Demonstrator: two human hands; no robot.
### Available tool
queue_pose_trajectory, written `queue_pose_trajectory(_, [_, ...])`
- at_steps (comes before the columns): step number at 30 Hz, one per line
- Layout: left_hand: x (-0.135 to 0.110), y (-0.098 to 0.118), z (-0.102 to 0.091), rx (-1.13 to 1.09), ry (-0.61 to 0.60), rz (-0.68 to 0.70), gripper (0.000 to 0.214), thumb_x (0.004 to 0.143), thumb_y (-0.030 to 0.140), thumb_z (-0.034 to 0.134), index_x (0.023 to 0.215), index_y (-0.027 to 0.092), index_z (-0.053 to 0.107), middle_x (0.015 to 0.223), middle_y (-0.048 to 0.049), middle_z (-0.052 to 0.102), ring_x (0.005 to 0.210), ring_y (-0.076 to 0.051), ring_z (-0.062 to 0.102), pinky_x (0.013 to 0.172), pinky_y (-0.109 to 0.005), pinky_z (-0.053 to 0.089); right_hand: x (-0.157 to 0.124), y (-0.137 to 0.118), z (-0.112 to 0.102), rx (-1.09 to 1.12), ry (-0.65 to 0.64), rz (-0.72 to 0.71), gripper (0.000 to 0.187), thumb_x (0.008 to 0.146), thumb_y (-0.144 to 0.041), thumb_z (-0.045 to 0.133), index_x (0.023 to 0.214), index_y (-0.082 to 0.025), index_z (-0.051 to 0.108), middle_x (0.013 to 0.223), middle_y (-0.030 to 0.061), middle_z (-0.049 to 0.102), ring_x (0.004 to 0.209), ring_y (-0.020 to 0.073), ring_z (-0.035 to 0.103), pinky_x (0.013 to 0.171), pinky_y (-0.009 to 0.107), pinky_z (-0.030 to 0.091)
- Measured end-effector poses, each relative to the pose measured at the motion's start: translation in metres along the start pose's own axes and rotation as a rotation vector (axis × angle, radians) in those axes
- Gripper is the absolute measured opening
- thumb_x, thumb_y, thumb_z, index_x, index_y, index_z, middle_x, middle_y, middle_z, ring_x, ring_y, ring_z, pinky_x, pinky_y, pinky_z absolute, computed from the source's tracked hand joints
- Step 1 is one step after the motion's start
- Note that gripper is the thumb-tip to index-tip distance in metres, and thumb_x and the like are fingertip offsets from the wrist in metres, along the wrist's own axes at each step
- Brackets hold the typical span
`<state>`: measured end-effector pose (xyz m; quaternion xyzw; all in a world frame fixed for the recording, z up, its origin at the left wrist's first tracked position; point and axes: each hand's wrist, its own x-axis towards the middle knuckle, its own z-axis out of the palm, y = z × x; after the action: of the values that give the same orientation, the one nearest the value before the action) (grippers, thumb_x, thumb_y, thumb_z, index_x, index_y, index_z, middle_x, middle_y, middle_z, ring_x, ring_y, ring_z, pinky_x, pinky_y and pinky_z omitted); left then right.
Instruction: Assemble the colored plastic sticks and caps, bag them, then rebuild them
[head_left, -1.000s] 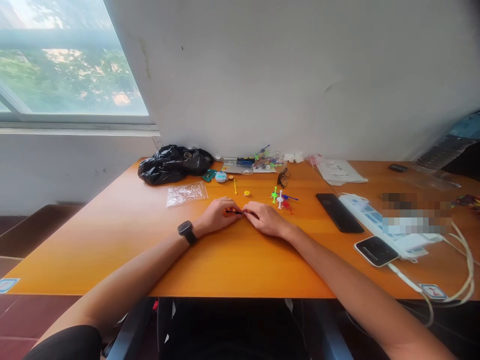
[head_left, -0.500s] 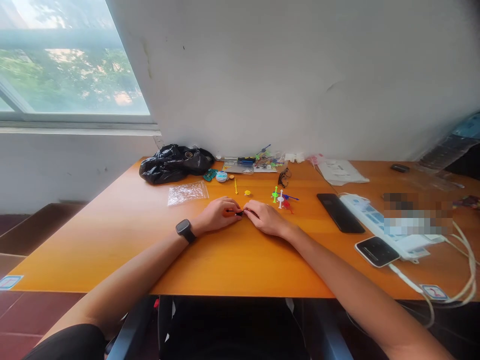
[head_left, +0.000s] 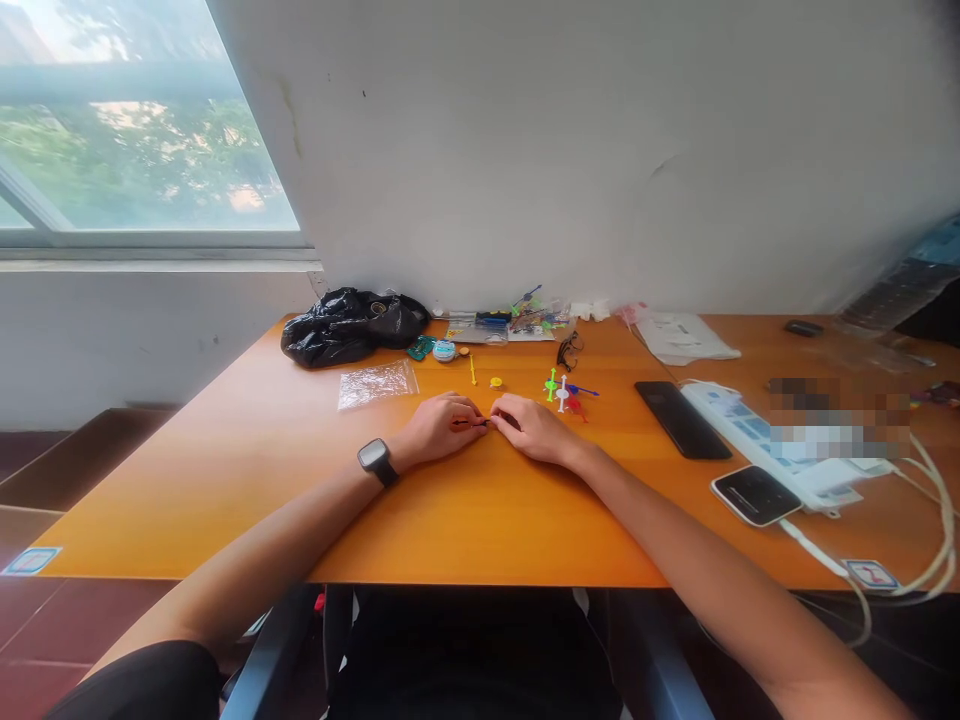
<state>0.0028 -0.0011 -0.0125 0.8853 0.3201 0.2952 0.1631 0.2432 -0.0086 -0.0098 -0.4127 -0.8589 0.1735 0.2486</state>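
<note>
Over the middle of the table, my left hand point(head_left: 441, 428) pinches a small black arrow-shaped plastic piece point(head_left: 460, 422), mostly hidden by the fingers. The fingertips of my right hand point(head_left: 531, 428) close on its right end, touching my left fingertips. Just beyond them lie a yellow disc piece point(head_left: 496, 383) and a yellow arrow stick point(head_left: 473, 370). To the right of my right hand is a group of similar arrow pieces: green point(head_left: 552, 386), white point(head_left: 562, 394), red point(head_left: 576, 405) and blue point(head_left: 583, 391).
A clear plastic bag point(head_left: 377, 385) and a black plastic bag point(head_left: 352, 328) lie at the left. Bagged parts point(head_left: 540, 320) and glasses point(head_left: 569, 350) are at the back. On the right are a black phone point(head_left: 682, 420), a power strip point(head_left: 772, 445) and a white-edged device point(head_left: 756, 495) with cables.
My hands stay together with only slight finger movement, and the black piece shows less between the fingertips. The whole view has shifted a little.
</note>
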Motion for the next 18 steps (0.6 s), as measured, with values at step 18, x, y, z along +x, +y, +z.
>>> queue_pose_trajectory(18, [0.003,-0.006,-0.011,-0.260,0.338,-0.331,0.043,0.108,0.054,0.045,0.109,0.020,0.071,0.112,-0.0071,0.076,0.108,-0.024,0.069,0.090,-0.034,0.053,0.005,-0.015,-0.019,0.596,0.182,0.494,0.058,0.097,-0.071,0.051,0.081,-0.020,0.073,0.045,-0.0082,0.025,0.038,0.0113,0.024,0.041,0.028,0.024])
